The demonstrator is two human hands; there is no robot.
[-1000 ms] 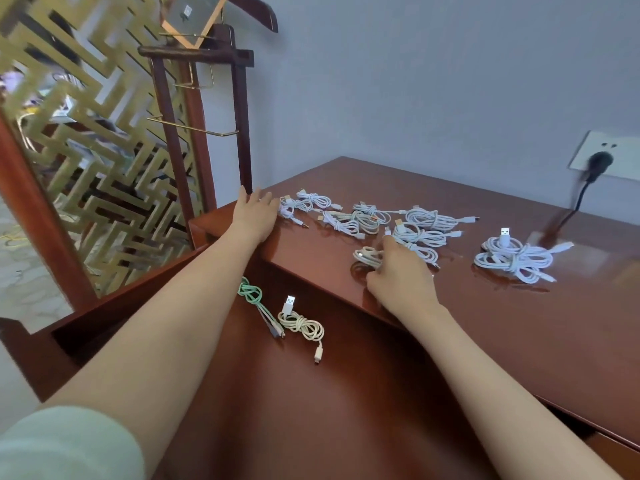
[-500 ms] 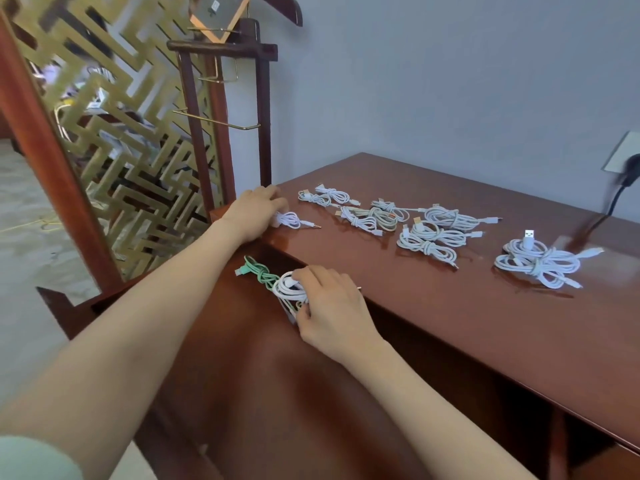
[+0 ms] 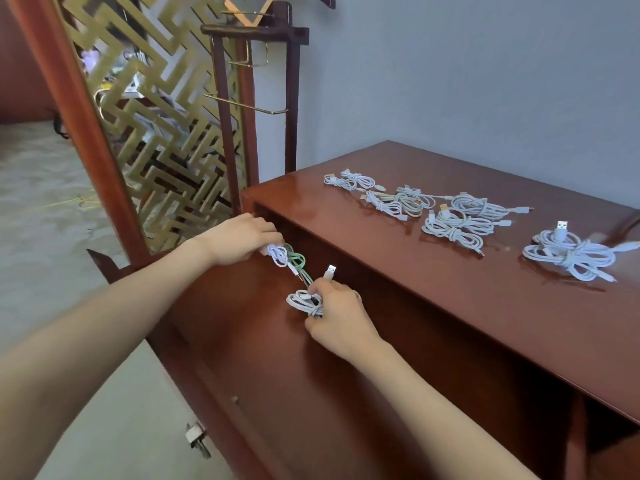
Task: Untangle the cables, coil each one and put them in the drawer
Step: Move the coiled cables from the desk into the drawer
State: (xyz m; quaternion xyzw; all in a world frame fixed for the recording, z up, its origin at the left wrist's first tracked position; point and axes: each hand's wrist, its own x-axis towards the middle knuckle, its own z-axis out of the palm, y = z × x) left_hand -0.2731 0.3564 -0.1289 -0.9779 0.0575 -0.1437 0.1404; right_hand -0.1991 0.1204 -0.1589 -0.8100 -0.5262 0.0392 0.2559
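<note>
Two hands reach into the open drawer. The left hand is at the drawer's far end, thumb and curled fingertips pinching a small white coil. This coil touches a green cable whose loose ends trail along the drawer towards the right hand. The right hand, nearer the drawer's middle, has its fingers curled round a white coiled cable, thumb and forefinger pinched close, and a USB plug sticks up above the knuckles. Above and behind the drawer, on the desk top, about six more white cable bundles lie coiled in a loose row. A gold lattice screen stands past the drawer's far end.
</note>
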